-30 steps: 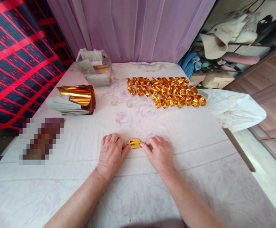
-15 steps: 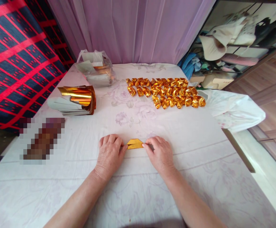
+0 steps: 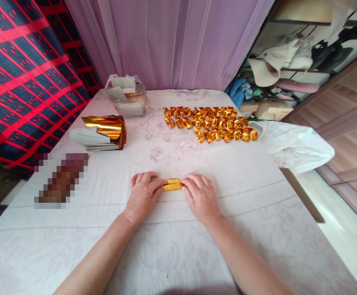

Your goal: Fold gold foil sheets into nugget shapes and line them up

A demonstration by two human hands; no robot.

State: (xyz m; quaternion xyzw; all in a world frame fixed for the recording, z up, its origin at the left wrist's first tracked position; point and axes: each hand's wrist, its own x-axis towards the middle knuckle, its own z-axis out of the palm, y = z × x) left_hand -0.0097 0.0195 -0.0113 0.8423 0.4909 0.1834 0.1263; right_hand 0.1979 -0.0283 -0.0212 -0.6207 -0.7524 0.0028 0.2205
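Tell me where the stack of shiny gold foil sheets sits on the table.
In the head view, the stack of shiny gold foil sheets lies at the table's left side, just in front of a clear plastic bag of paper.

The table [image 3: 258, 229] is covered by a white floral cloth. Folded gold pieces [image 3: 211, 123] are laid in rows at far centre-right. A gold sheet stack [image 3: 101, 133] is placed far left, a clear plastic bag [image 3: 126, 96] beyond it, and a white bag [image 3: 292, 143] at the right edge. A small gold paper [image 3: 172, 185] lies near centre.
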